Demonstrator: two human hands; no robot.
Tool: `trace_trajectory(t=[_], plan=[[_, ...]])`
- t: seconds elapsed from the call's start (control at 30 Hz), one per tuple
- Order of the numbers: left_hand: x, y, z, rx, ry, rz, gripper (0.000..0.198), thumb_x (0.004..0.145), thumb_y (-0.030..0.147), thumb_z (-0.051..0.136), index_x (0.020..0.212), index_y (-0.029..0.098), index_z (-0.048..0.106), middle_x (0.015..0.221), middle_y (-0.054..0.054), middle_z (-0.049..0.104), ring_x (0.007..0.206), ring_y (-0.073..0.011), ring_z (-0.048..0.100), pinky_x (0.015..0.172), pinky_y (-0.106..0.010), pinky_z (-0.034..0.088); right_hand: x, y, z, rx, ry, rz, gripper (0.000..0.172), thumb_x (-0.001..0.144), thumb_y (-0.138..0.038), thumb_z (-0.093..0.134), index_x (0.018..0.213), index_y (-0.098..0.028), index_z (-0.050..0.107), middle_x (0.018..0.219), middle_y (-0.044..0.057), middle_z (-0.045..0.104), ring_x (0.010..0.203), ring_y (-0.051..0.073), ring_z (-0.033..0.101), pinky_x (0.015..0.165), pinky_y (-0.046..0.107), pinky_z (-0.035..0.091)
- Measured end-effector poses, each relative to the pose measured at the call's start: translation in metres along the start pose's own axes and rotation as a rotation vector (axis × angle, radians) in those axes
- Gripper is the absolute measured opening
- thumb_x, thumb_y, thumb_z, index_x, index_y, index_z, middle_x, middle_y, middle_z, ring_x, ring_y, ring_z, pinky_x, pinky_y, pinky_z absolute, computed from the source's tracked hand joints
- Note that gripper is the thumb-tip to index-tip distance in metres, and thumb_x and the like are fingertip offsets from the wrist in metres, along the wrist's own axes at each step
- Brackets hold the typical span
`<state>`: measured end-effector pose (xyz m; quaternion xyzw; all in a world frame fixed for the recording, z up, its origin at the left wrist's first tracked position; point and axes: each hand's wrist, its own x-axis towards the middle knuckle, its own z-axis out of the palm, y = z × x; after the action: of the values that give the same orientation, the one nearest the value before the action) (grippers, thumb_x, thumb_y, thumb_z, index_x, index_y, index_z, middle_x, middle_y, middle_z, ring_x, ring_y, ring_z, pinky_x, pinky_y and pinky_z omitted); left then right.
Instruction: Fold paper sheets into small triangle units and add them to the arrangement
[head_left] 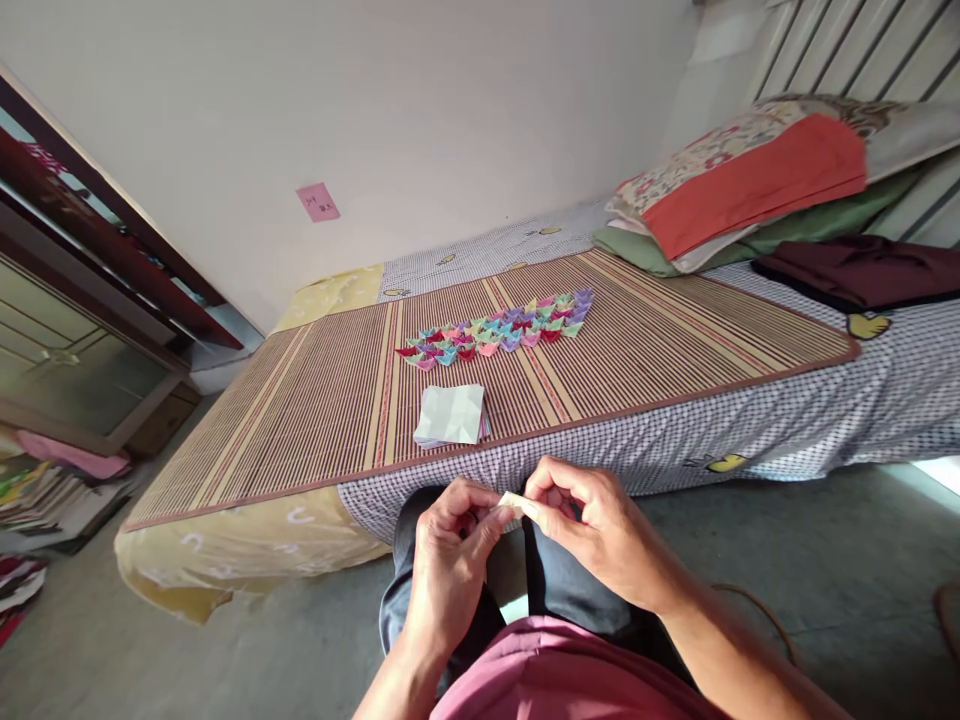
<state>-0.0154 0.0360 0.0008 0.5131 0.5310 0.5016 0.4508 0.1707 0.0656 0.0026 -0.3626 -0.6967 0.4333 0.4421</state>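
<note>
Between my two hands is a small folded piece of pale yellowish paper (514, 503), held above my lap. My left hand (457, 545) pinches its left end between thumb and fingers. The fingertips of my right hand (581, 510) close on its right end, partly hiding it. Just beyond, near the bed's front edge, lies a stack of square paper sheets (450, 414) with a pale creased one on top. Behind the stack, several rows of small colourful folded paper boats (495, 333) stand close together on the striped mat.
The striped woven mat (322, 410) covers much of the bed, over checked and yellow sheets. Folded bedding (757, 180) and a dark maroon cloth (862, 270) lie at the right. A pink note (318, 202) is on the wall. Papers and books (52, 500) are piled at the left.
</note>
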Motion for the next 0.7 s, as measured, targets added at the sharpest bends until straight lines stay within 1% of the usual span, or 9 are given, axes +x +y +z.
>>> trace_trajectory(t=[0.03, 0.1, 0.13, 0.2, 0.3, 0.4, 0.47, 0.57, 0.7], plan=[[-0.001, -0.001, 0.000, 0.051, 0.023, 0.003, 0.021, 0.087, 0.038, 0.083, 0.076, 0.020, 0.078, 0.068, 0.001, 0.060, 0.066, -0.0139, 0.050, 0.063, -0.024, 0.042, 0.000, 0.001, 0.002, -0.031, 0.032, -0.033, 0.021, 0.102, -0.027, 0.063, 0.081, -0.022, 0.066, 0.070, -0.002, 0.060, 0.059, 0.013, 0.051, 0.055, 0.025, 0.042], [-0.003, -0.002, 0.001, 0.079, 0.049, -0.047, 0.021, 0.090, 0.040, 0.080, 0.083, 0.021, 0.081, 0.059, 0.003, 0.057, 0.056, -0.0114, 0.048, 0.054, -0.022, 0.038, -0.002, 0.003, 0.005, -0.103, 0.111, -0.107, 0.019, 0.102, -0.025, 0.063, 0.084, -0.022, 0.068, 0.071, -0.001, 0.062, 0.058, 0.013, 0.052, 0.055, 0.025, 0.043], [-0.003, -0.002, 0.002, 0.049, 0.048, -0.074, 0.022, 0.090, 0.042, 0.079, 0.087, 0.020, 0.082, 0.057, 0.003, 0.059, 0.052, -0.0102, 0.048, 0.051, -0.021, 0.038, -0.003, 0.004, 0.007, -0.134, 0.141, -0.132, 0.018, 0.102, -0.025, 0.063, 0.085, -0.023, 0.068, 0.070, -0.002, 0.062, 0.056, 0.013, 0.052, 0.055, 0.025, 0.043], [-0.004, -0.002, 0.005, -0.084, 0.031, -0.107, 0.026, 0.089, 0.045, 0.081, 0.092, 0.019, 0.083, 0.062, 0.000, 0.069, 0.049, -0.0099, 0.056, 0.048, -0.019, 0.041, -0.005, 0.007, 0.011, -0.160, 0.174, -0.156, 0.016, 0.103, -0.024, 0.063, 0.088, -0.023, 0.069, 0.066, -0.003, 0.063, 0.052, 0.012, 0.051, 0.052, 0.024, 0.043], [-0.002, 0.001, 0.008, -0.336, 0.021, -0.153, 0.028, 0.081, 0.043, 0.089, 0.090, 0.018, 0.083, 0.076, -0.005, 0.080, 0.058, -0.0137, 0.071, 0.055, -0.020, 0.055, -0.007, 0.008, 0.016, -0.127, 0.205, -0.161, 0.014, 0.105, -0.022, 0.061, 0.094, -0.024, 0.070, 0.072, -0.002, 0.071, 0.053, 0.012, 0.059, 0.052, 0.022, 0.047], [-0.001, 0.004, 0.011, -0.468, 0.053, -0.172, 0.028, 0.073, 0.039, 0.096, 0.088, 0.018, 0.084, 0.074, -0.005, 0.081, 0.061, -0.0139, 0.074, 0.064, -0.022, 0.062, -0.006, 0.006, 0.020, -0.079, 0.234, -0.176, 0.014, 0.104, -0.018, 0.061, 0.099, -0.025, 0.072, 0.085, 0.001, 0.079, 0.065, 0.014, 0.070, 0.061, 0.023, 0.054], [0.000, 0.004, 0.010, -0.490, 0.086, -0.145, 0.028, 0.071, 0.037, 0.098, 0.086, 0.019, 0.085, 0.072, -0.003, 0.081, 0.062, -0.0135, 0.075, 0.067, -0.022, 0.064, -0.005, 0.004, 0.022, -0.047, 0.230, -0.192, 0.016, 0.103, -0.016, 0.062, 0.100, -0.025, 0.074, 0.087, 0.001, 0.079, 0.070, 0.014, 0.072, 0.065, 0.023, 0.056], [0.000, 0.001, 0.008, -0.460, 0.123, -0.102, 0.025, 0.071, 0.035, 0.099, 0.086, 0.020, 0.086, 0.076, -0.003, 0.083, 0.066, -0.0124, 0.076, 0.070, -0.019, 0.063, -0.003, 0.002, 0.023, 0.007, 0.217, -0.200, 0.019, 0.102, -0.013, 0.061, 0.098, -0.025, 0.075, 0.086, 0.001, 0.077, 0.074, 0.015, 0.072, 0.070, 0.025, 0.057], [0.000, -0.003, 0.005, -0.422, 0.107, -0.079, 0.021, 0.075, 0.033, 0.097, 0.088, 0.020, 0.087, 0.082, -0.004, 0.082, 0.072, -0.0117, 0.074, 0.073, -0.018, 0.060, -0.003, 0.002, 0.023, 0.054, 0.231, -0.170, 0.010, 0.099, -0.016, 0.069, 0.095, -0.023, 0.073, 0.087, 0.001, 0.076, 0.078, 0.016, 0.073, 0.075, 0.026, 0.059]])
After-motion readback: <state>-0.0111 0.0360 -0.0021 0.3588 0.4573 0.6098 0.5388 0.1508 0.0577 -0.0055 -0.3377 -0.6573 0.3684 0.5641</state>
